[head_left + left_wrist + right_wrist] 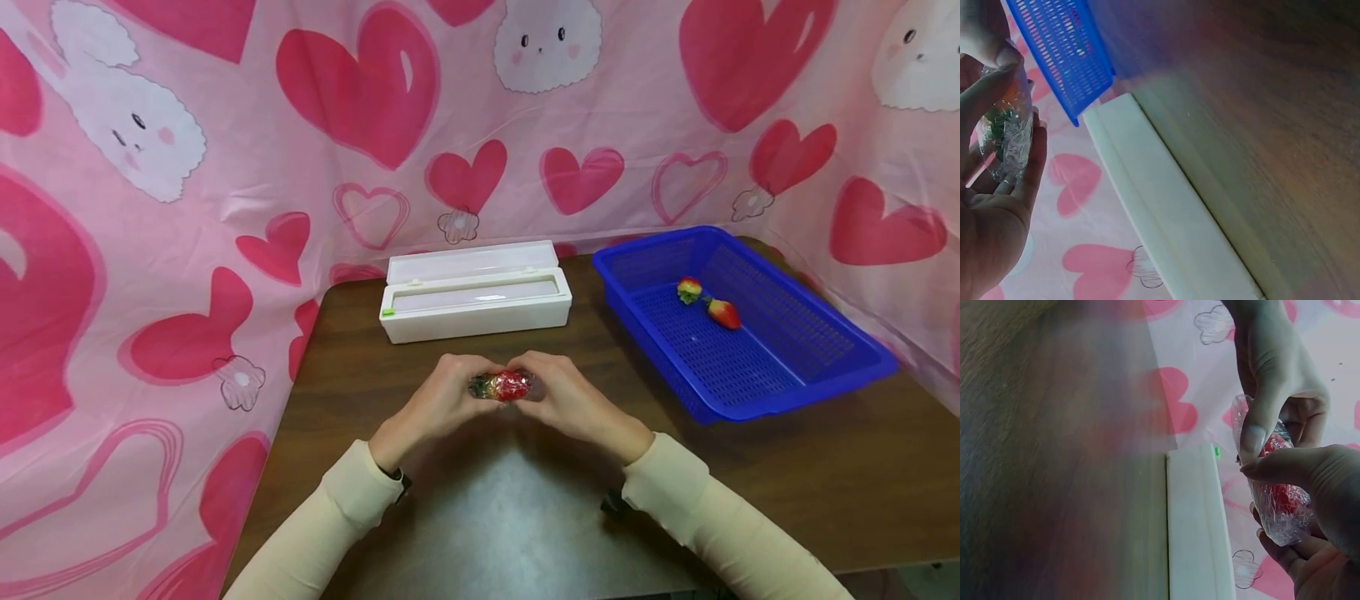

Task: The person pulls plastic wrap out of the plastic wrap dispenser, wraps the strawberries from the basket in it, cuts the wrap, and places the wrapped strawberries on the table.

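A strawberry in clear crinkled film is held between both hands above the table, its green leaves toward the left. My left hand grips its leafy side, fingers curled round the film. From the other side my right hand pinches the red part. The two thumbs meet on the near side. In the left wrist view the film bunches over the leaves along the fingers. The right wrist view shows the wrapped red fruit under the thumbs, with loose film at both ends.
A long white box with its lid raised stands behind the hands. To the right is a blue perforated basket with two strawberries, one red and one partly yellow. A pink heart-patterned cloth hangs behind and left of the table.
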Demonstrator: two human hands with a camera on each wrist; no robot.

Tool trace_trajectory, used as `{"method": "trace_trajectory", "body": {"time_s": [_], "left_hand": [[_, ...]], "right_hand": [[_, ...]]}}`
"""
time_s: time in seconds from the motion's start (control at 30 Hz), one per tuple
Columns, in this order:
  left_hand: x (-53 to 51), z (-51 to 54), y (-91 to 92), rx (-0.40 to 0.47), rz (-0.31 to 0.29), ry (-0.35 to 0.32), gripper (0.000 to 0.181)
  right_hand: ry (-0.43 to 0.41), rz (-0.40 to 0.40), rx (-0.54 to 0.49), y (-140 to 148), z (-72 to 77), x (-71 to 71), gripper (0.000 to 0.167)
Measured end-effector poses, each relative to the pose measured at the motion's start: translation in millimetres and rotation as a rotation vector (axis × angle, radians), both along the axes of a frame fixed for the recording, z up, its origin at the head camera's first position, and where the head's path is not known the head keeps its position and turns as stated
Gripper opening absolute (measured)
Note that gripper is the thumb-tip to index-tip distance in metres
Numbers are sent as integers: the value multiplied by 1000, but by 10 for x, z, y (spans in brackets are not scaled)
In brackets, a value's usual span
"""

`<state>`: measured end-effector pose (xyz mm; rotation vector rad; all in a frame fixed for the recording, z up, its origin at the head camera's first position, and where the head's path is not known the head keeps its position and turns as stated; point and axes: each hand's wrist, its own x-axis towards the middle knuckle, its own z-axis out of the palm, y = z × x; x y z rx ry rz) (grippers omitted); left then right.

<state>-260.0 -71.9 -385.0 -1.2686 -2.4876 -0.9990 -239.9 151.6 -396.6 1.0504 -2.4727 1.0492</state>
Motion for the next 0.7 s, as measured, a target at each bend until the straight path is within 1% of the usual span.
{"method": "trace_trajectory", "body": {"time_s": [0.2, 0.47, 0.6, 0.7], "left_hand": [[5, 23, 18, -17, 8, -10, 36], [-3, 25, 45, -27, 9, -17, 41], [-10, 5, 66, -18, -12, -43, 49], [-17, -12, 72, -24, -21, -61, 63]], "right_hand": [[1, -13, -8, 1, 31, 18, 40], [3, -16, 101, 53, 92, 22, 39], [-6, -30, 134, 89, 117, 30, 39], [3, -47, 132, 123, 112, 31, 39]]}}
